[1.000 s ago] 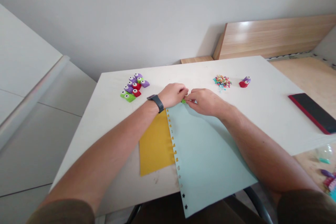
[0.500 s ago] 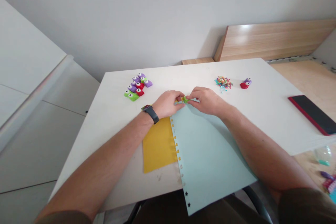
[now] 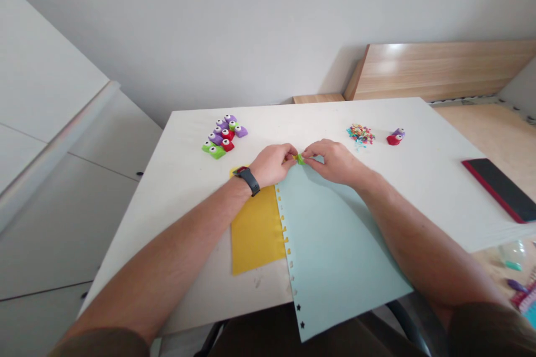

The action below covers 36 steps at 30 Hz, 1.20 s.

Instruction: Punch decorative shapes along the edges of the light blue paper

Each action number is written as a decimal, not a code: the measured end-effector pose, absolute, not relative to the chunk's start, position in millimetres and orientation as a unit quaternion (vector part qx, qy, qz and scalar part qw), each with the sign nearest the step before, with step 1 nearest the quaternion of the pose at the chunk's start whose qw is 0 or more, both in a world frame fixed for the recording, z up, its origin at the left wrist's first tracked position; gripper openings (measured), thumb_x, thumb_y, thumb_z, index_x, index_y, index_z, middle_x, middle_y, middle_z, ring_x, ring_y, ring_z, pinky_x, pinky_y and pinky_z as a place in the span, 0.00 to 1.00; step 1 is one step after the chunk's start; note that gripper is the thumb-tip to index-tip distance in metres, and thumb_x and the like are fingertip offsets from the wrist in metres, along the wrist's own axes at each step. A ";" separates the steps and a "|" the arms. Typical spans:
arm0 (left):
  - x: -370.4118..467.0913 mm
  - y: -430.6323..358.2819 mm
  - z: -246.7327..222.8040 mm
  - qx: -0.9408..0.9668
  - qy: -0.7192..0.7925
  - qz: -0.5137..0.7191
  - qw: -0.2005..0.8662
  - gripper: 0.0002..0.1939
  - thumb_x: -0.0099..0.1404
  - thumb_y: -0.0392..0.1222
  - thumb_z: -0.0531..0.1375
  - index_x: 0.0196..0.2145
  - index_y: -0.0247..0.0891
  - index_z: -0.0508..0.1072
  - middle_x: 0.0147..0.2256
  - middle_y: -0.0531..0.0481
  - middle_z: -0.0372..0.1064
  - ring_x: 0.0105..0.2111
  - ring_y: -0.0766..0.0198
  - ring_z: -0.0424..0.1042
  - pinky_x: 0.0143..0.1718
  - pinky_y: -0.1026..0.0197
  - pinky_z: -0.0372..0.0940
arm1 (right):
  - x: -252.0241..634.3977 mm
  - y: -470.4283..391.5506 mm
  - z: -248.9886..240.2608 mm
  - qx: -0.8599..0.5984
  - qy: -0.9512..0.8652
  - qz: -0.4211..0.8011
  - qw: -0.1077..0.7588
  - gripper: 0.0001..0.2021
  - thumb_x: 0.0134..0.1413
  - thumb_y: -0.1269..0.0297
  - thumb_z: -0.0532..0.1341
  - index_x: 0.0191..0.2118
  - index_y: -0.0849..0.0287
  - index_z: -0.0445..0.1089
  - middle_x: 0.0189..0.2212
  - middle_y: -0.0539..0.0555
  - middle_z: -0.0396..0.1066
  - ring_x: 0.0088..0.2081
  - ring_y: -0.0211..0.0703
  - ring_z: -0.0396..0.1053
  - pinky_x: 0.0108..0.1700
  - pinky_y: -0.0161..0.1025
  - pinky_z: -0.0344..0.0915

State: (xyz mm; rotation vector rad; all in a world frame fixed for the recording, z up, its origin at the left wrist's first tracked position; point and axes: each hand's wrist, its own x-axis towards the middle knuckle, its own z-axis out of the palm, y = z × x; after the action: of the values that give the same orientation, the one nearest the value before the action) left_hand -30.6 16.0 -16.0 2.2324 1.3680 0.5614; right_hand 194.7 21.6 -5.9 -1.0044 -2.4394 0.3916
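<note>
Green paper punch (image 3: 300,159), one: at far edge of light-blue sheet (image 3: 335,240). Right hand (image 3: 333,160): fingers grasping the punch. Left hand (image 3: 272,164): fingers beside it, exact hold unclear. Near tabletop's (image 3: 419,189) far-left corner: eyed punches (image 3: 228,134), clustered.

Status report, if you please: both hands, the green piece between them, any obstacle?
Left hand, right hand: both at small bright-green piece, exact grip unclear. Piece at far edge of pale-blue paper sheet. Nothing seen blocking either hand.

A white table (image 3: 419,189) fronts a plain pale-grey wall (image 3: 234,28); white cabinetry (image 3: 104,201) stands left, a glare-spotted wood-grain headboard (image 3: 444,70) right.
</note>
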 end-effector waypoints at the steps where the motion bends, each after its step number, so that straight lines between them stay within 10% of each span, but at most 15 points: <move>1: -30.6 16.1 -16.3 0.812 0.497 0.205 0.228 0.10 0.68 0.39 0.59 0.46 0.40 0.78 0.39 0.49 0.80 0.39 0.57 0.78 0.41 0.57 0.69 | 194.6 21.6 -5.6 -0.367 -0.888 0.145 0.235 0.06 0.64 0.68 0.62 0.42 0.58 0.78 0.39 0.56 0.80 0.43 0.46 0.74 0.48 0.41 0.67; 36: -22.9 12.4 -27.0 0.812 0.519 0.224 0.146 0.08 0.70 0.39 0.58 0.43 0.40 0.77 0.41 0.46 0.80 0.42 0.55 0.78 0.43 0.56 0.69 | 172.4 19.3 -6.0 -0.523 -0.776 0.251 0.248 0.07 0.60 0.59 0.61 0.35 0.57 0.72 0.29 0.49 0.74 0.29 0.37 0.66 0.34 0.35 0.59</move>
State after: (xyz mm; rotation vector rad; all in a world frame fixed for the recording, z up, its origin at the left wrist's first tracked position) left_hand -22.9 12.4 -27.0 2.3376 1.4937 0.6458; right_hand 172.4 19.3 -6.0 -1.4245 -2.1151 0.6851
